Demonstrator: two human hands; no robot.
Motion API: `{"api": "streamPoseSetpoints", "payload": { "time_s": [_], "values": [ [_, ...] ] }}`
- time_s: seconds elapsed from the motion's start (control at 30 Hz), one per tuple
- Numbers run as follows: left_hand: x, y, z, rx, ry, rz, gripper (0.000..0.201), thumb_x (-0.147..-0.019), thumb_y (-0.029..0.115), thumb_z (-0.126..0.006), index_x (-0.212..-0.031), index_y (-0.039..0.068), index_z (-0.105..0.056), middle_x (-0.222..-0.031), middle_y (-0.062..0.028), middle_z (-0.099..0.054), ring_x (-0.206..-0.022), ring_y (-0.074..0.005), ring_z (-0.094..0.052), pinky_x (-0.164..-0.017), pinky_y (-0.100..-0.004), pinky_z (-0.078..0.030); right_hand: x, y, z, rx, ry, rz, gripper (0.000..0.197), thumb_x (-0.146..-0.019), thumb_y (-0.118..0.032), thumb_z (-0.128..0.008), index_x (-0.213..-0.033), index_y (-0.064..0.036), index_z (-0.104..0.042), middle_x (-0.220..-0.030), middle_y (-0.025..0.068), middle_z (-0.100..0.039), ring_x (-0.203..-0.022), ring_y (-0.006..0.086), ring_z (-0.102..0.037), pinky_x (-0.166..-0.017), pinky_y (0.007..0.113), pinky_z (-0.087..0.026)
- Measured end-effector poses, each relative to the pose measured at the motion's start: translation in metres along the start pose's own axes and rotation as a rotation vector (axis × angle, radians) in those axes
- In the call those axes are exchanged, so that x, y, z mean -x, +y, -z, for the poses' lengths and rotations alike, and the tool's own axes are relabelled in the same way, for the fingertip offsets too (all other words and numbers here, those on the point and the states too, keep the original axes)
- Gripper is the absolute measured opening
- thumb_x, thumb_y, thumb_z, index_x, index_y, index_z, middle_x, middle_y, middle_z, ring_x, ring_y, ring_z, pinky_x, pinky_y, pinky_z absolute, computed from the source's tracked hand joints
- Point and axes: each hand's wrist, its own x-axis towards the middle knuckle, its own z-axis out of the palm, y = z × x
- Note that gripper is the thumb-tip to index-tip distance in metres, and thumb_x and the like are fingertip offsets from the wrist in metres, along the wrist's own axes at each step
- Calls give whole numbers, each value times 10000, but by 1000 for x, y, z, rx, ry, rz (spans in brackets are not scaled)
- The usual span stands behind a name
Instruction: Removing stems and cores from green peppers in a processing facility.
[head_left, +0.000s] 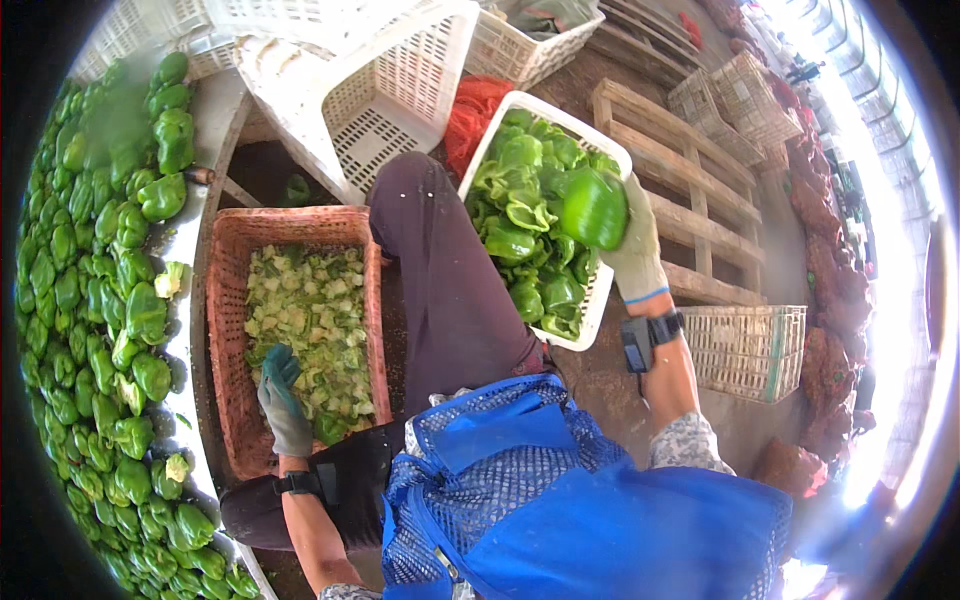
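Observation:
A whole green bell pepper is in my right hand, which wears a pale glove with a blue cuff edge. The hand grips it from its right side, above a white crate. Cut, hollow green bell peppers fill that crate. My left hand, in a grey glove with dark green fingers, is over the near part of a red crate. Its fingers are stretched out, and I see nothing in them. Pale pepper cores and green scraps lie in the red crate.
Many green bell peppers cover a metal-edged table on the left. White plastic crates stand at the back, beside a red mesh bag. Wooden pallets and another crate are on the right. My knee is between the two filled crates.

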Motion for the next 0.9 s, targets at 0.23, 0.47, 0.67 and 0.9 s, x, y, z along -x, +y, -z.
{"api": "streamPoseSetpoints", "payload": {
  "time_s": [0.23, 0.47, 0.67, 0.9],
  "values": [
    [-6, -29, 4, 21, -43, 24, 573, -1069, 454, -444, -1406, -3, -522, -1350, -131, -597, -1199, -247, -595, -1040, -393, -465, 37, 37, 142, -131, 437, -137, 401, -955, -551, -584, -1058, -180, -698, -941, -12, -729, -826, 168, -691, -626, 295, -544],
    [2, -44, 15, 44, 6, 164, 489, -1091, 364, -414, -1389, -7, -525, -1351, -116, -598, -1194, -246, -597, -1031, -374, -469, 57, 85, 125, -198, 395, -293, 412, -966, -540, -556, -1112, -179, -688, -1032, 18, -711, -904, 198, -669, -673, 331, -514],
    [-4, -51, 22, 102, -26, 180, 459, -1094, 338, -408, -1380, 2, -534, -1316, -95, -619, -1148, -215, -615, -1004, -347, -481, 48, 131, 165, 710, 461, -28, 275, -913, -174, -621, -1149, -48, -681, -1100, 101, -722, -1001, 228, -670, -851, 380, -535],
    [4, -43, 16, 64, -22, 123, 452, -1082, 319, -450, -1355, -28, -551, -1255, -102, -649, -1081, -214, -642, -957, -346, -506, 55, 122, 106, 1466, 368, 678, 149, -917, -197, -651, -996, -77, -691, -975, 159, -696, -912, 368, -677, -826, 435, -532]
  ]
}}
